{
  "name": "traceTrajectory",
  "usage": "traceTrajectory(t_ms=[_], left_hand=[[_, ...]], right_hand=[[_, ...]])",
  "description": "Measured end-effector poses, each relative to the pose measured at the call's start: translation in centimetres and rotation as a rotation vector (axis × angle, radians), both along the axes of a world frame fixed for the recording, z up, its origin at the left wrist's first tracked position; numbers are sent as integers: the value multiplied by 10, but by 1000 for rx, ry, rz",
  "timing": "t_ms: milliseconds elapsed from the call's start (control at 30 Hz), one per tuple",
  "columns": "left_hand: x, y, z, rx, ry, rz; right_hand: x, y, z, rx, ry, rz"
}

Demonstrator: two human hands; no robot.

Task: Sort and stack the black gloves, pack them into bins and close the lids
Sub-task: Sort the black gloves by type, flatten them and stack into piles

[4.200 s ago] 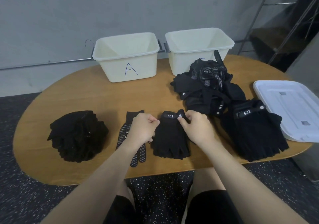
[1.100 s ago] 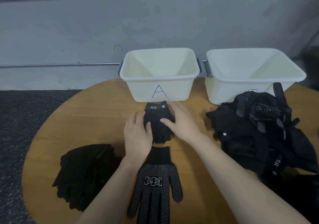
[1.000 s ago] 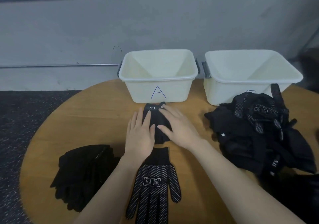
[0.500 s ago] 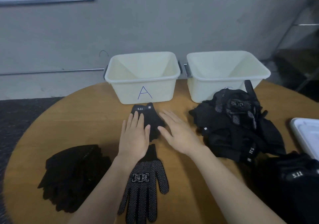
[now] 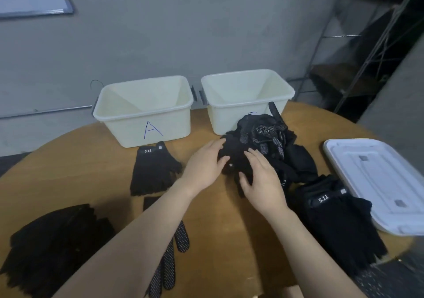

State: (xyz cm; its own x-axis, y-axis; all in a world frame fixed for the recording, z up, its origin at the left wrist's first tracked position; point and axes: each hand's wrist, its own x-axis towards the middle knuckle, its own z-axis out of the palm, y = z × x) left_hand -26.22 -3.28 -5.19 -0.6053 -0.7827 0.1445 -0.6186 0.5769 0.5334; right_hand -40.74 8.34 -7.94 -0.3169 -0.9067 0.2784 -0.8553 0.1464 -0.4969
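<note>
A tangled heap of black gloves (image 5: 270, 144) lies in front of the right white bin (image 5: 246, 96). My left hand (image 5: 203, 163) touches the heap's left edge with relaxed fingers. My right hand (image 5: 260, 178) rests on its near side, thumb under a fold. A fingerless "5.11" glove (image 5: 153, 171) lies flat in front of the bin marked A (image 5: 144, 112). A dotted glove (image 5: 171, 256) lies partly under my left forearm. A stack of fingerless gloves (image 5: 339, 217) sits at the right, and a pile of plain gloves (image 5: 52, 247) at the near left.
Both bins stand at the back of the round wooden table (image 5: 57, 167), and I see nothing inside them. A white lid (image 5: 380, 180) lies at the table's right edge. A metal shelf frame (image 5: 358, 68) stands behind on the right.
Both hands left the "5.11" glove in front of bin A and moved right onto the tangled heap. The camera view swung right.
</note>
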Motion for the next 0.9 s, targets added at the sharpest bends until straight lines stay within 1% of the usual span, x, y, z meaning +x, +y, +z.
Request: traceTrajectory(t_ms=[67, 133, 200, 300, 367, 567, 700, 800, 900], left_hand=[[-7, -7, 0, -54, -18, 21], [-13, -13, -1, -63, -43, 32], [-17, -17, -3, -16, -6, 65], [-18, -17, -1, 110, 99, 179], [-17, -16, 0, 174, 158, 219], [-4, -2, 28, 311, 329, 209], [20, 16, 54, 319, 412, 178], [42, 33, 69, 360, 482, 153], [66, 48, 78, 363, 473, 142]], right_hand=[[-3, 1, -2, 74, -9, -7], [-3, 1, -4, 104, 3, -5], [-3, 0, -4, 108, 6, -12], [-1, -2, -3, 116, 8, -21], [1, -2, -3, 109, 10, -25], [7, -3, 1, 28, 14, -10], [19, -5, 13, -105, 93, -67], [28, -6, 24, -170, 122, -88], [39, -1, 31, -213, 152, -43]])
